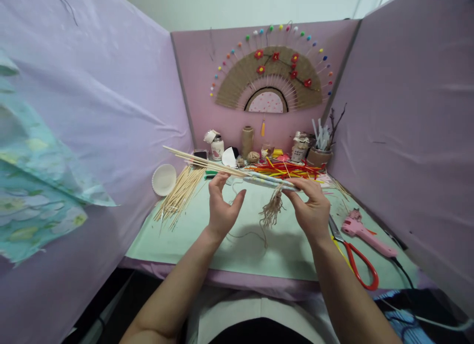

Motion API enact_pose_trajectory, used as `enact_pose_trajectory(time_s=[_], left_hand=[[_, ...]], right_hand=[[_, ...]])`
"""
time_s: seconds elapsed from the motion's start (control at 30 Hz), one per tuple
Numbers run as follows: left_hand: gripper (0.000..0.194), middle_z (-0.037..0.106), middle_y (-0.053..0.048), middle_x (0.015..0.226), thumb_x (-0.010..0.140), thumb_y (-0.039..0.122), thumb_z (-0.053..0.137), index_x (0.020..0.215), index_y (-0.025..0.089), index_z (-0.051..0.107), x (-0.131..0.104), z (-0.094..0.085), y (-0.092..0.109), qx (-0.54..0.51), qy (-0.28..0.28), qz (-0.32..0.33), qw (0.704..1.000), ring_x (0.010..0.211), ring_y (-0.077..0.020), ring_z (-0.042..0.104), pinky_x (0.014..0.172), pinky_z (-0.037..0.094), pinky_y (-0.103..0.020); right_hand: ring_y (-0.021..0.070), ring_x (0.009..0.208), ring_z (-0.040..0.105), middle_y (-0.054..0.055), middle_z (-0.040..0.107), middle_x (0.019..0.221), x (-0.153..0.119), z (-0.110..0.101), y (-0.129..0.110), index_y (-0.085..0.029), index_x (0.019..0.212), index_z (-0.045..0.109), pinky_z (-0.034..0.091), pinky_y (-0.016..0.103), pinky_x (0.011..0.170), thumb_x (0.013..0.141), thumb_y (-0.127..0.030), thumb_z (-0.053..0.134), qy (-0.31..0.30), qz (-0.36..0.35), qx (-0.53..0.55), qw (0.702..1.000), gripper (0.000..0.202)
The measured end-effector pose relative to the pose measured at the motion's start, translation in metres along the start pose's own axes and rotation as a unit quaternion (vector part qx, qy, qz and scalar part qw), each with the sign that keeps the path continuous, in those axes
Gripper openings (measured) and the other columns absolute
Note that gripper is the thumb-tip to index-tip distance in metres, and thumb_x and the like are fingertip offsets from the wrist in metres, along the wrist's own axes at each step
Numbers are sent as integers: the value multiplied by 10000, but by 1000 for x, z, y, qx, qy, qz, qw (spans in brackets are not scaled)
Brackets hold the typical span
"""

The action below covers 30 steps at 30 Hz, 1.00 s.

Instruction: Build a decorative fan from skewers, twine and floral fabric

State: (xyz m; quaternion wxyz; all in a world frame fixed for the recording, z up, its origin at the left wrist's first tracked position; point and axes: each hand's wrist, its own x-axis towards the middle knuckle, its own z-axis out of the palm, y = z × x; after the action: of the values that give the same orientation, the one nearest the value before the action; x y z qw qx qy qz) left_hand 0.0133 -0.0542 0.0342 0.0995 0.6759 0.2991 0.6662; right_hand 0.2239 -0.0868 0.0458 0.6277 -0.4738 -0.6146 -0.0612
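A bundle of thin wooden sticks [211, 164], partly wrapped in pale blue floral cloth [264, 179], is held up above the table, tilted a little down to the right. My right hand [311, 205] pinches its cloth-covered right end between thumb and fingers. My left hand [224, 208] is under the middle of the bundle, its fingertips touching the sticks and its thumb spread away from them. A frayed brown twine tassel [273, 208] hangs near the right end. Loose twine [252, 234] trails below it.
Loose sticks [181, 198] lie at the left beside a white dish [164, 180]. Red and yellow pipe cleaners [292, 170], jars [217, 149] and a twine ball [253, 157] line the back. Red-handled scissors [361, 267] and a pink glue gun [370, 237] lie right. A decorated fan [237, 84] hangs behind.
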Motion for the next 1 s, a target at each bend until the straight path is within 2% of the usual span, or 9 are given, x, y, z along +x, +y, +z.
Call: enact_pose_trajectory(time_s=[0.07, 0.17, 0.27, 0.4, 0.6, 0.7, 0.8, 0.9, 1.0], left_hand=[[615, 408, -144, 1388, 863, 302, 661, 1346, 287, 281, 5, 2, -4, -5, 13, 50, 999, 1257, -244, 542, 1038, 483, -448], [737, 405, -149, 1433, 870, 303, 656, 1426, 346, 175, 12, 3, -9, 6, -35, 93, 995, 1266, -244, 540, 1018, 500, -430], [795, 450, -159, 1437, 879, 326, 648, 1472, 355, 119, 18, 5, -12, -12, -81, 64, 995, 1279, -254, 537, 1030, 487, -441], [840, 417, -174, 1464, 849, 412, 674, 1483, 341, 127, 21, 13, -16, -27, -48, 9, 998, 1159, -235, 613, 979, 518, -417], [734, 473, -153, 1380, 893, 429, 613, 1469, 316, 172, 14, 25, -26, -1, 49, 11, 999, 1137, -204, 612, 916, 542, -348], [689, 518, -143, 1293, 895, 430, 607, 1446, 301, 215, 11, 24, -30, 38, 102, 43, 993, 1101, -209, 622, 905, 545, -370], [520, 588, -102, 1111, 897, 400, 607, 1338, 265, 368, 13, 18, -33, 66, 102, 64, 991, 1023, -212, 641, 902, 535, -403], [301, 609, -72, 1021, 895, 358, 606, 1149, 247, 488, 16, 8, -32, 69, 92, 74, 991, 996, -213, 642, 897, 522, -409], [255, 617, -65, 1015, 882, 363, 618, 1072, 241, 500, 18, 1, -30, 82, 97, 69, 990, 996, -216, 644, 916, 508, -421]], right_hand=[[230, 893, 628, 42, 734, 918, 5, 0, 1, -251, 940, 737, 456, 404, 854, 839, -415, 677, -8, 18, 21, 1000, 201], [230, 900, 632, 45, 735, 929, 12, 1, 0, -243, 930, 736, 459, 397, 851, 840, -412, 670, -24, 32, 38, 998, 203], [235, 923, 623, 43, 739, 950, 18, 3, -4, -253, 933, 736, 433, 412, 875, 848, -410, 668, -40, 15, 13, 999, 192], [235, 944, 605, 29, 747, 962, 23, 8, -12, -267, 934, 728, 384, 422, 904, 879, -411, 633, -56, -19, -29, 998, 181], [232, 964, 590, 10, 743, 983, 19, 16, -20, -290, 993, 707, 314, 449, 984, 895, -365, 618, -54, -53, -74, 994, 151], [256, 1065, 571, 52, 696, 1132, 14, 19, -24, -273, 1159, 651, 319, 461, 1007, 882, -351, 631, -40, -67, -91, 993, 289], [282, 1165, 534, 107, 612, 1253, 6, 18, -29, -245, 1301, 552, 345, 470, 1019, 877, -362, 632, -17, -69, -88, 994, 447], [281, 1167, 544, 114, 609, 1221, -3, 10, -33, -238, 1259, 559, 367, 482, 1021, 888, -338, 617, 2, -63, -69, 996, 389], [272, 1128, 568, 105, 632, 1163, -13, -8, -27, -232, 1164, 598, 397, 474, 996, 889, -308, 615, 7, -51, -78, 996, 285]])
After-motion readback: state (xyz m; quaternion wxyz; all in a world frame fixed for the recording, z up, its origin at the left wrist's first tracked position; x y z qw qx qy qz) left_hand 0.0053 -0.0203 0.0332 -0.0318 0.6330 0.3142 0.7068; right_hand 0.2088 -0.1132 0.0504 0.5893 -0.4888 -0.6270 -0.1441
